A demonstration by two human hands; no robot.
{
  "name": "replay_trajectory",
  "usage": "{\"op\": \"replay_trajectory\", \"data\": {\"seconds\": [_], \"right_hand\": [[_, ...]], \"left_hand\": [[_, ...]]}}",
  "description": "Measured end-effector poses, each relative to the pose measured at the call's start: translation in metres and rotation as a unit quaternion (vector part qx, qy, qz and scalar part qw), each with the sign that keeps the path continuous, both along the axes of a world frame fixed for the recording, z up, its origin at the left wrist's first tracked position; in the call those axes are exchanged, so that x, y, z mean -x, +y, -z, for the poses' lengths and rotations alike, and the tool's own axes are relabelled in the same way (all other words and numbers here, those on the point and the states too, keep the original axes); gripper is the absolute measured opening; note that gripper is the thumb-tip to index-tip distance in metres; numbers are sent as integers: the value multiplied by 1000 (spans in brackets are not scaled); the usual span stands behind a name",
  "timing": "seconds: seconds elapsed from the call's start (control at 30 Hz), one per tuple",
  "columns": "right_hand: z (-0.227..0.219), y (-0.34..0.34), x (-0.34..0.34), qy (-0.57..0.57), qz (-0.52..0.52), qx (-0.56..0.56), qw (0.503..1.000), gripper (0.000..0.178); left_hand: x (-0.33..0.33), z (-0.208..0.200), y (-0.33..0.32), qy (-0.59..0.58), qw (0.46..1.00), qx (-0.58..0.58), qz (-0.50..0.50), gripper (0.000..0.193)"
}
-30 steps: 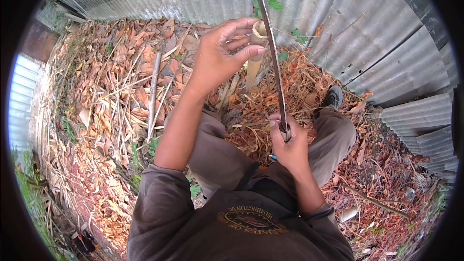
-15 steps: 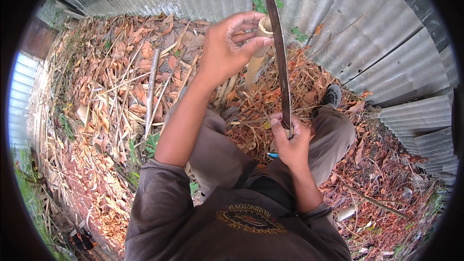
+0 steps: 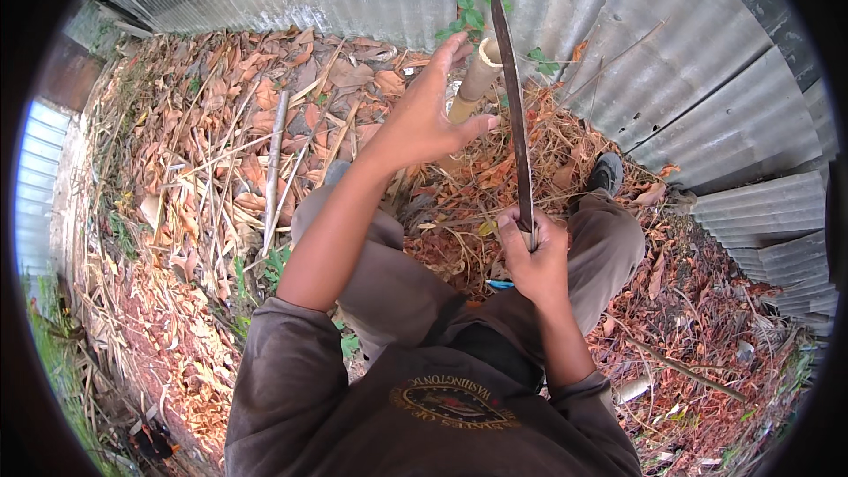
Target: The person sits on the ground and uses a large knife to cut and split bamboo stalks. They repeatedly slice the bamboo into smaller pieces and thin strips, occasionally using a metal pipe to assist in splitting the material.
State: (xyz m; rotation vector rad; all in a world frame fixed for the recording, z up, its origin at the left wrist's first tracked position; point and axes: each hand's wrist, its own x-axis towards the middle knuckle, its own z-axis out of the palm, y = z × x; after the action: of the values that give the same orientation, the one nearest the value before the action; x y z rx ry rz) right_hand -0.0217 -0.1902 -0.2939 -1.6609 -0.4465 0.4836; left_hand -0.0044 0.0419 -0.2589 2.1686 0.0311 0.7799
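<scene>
A pale bamboo pole (image 3: 478,81) stands upright, tilted a little, with its cut hollow end toward me. My left hand (image 3: 431,121) is beside it, fingers and thumb spread apart, holding nothing. In my right hand (image 3: 539,261) is the handle of a machete (image 3: 514,115), its long dark blade pointing away from me. From this view the blade passes just right of the bamboo's rim; whether they touch I cannot tell. The lower part of the pole is partly hidden by my left hand.
Corrugated metal sheets (image 3: 715,115) form a fence ahead and to the right. Dry leaves (image 3: 230,97) cover the ground, with a thin pole (image 3: 276,168) lying at left. A green plant (image 3: 465,13) grows by the fence. My shoe (image 3: 606,173) rests at right.
My left hand has let go of the bamboo's top end and opened, moving slightly down and left. The machete has shifted slightly downward, still in my right hand.
</scene>
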Motion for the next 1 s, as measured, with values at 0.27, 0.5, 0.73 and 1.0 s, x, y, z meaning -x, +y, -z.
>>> {"op": "replay_trajectory", "data": {"seconds": [0.27, 0.5, 0.73, 1.0], "right_hand": [[-20, -9, 0, 209, -60, -86, 972, 12], [20, 3, -8, -29, -11, 2, 1000, 10], [5, 3, -5, 63, -37, -9, 997, 10], [-13, -8, 10, 127, -31, -137, 982, 14]], "left_hand": [[-22, 0, 24, 57, 989, 53, 122, 44], [-27, -6, 28, 164, 972, 49, 158, 38], [-35, -1, 33, 107, 980, -6, 168, 37], [-32, 3, 58, -32, 994, 76, 71, 37]]}}
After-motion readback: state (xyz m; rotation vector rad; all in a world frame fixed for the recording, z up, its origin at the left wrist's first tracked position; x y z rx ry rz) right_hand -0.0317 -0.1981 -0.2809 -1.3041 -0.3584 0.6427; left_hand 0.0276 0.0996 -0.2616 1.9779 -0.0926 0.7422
